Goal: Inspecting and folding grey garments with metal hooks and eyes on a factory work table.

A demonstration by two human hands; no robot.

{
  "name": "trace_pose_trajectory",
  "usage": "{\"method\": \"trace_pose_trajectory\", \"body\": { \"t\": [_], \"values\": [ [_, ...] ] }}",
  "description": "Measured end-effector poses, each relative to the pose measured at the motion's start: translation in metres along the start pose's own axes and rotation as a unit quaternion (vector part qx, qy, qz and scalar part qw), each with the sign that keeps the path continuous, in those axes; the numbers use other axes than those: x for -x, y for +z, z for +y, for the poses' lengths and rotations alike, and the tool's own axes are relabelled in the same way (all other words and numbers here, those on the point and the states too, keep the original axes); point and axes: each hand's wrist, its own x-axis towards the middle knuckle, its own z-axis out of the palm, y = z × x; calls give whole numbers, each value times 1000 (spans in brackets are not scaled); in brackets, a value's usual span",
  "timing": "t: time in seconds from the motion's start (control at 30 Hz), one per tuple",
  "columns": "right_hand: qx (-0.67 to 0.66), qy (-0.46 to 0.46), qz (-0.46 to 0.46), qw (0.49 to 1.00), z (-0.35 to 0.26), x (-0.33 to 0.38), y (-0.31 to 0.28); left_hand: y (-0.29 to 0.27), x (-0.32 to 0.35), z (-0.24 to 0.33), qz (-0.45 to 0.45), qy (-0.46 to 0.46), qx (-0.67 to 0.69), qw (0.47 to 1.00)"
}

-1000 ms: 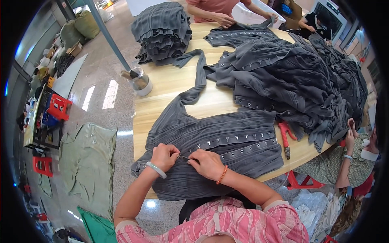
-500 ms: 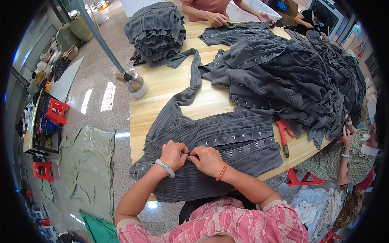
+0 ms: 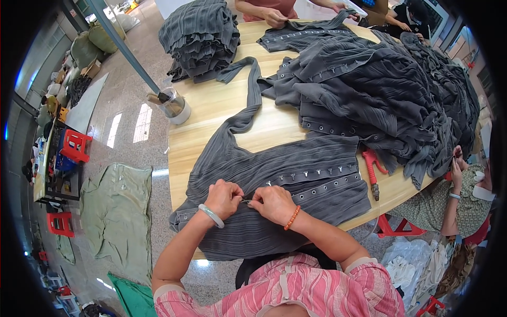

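Seen from above, a person leans over a wooden table (image 3: pixel 211 113). A grey pleated garment (image 3: pixel 274 174) lies spread flat before them, its two rows of metal fasteners running toward three o'clock. The left hand (image 3: pixel 223 198) and right hand (image 3: pixel 273 204) meet at the near end of the rows — fingertips pinched tight on the fabric edge, likely to steady one small fastener. Red-handled pliers (image 3: pixel 373 170) rest at three o'clock. A heap of grey garments (image 3: pixel 391 95) rises at one o'clock — a folded stack (image 3: pixel 200 37) at eleven.

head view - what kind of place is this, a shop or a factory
Most likely a garment workshop: a heap of grey garments and a folded stack cover a long wooden table, with other people's hands working alongside.
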Motion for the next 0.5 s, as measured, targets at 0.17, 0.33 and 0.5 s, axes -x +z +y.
{"method": "trace_pose_trajectory", "body": {
  "t": [0.17,0.33,0.5],
  "values": [
    [27,-78,59,995,16,26,-2,7,4,9,78,8,-83,993],
    [20,-81,56,995,15,27,-9,18,-2,27,147,125,-102,976],
    [-2,-74,79,994,18,22,-5,21,-16,31,48,61,-108,991]
  ]
}}
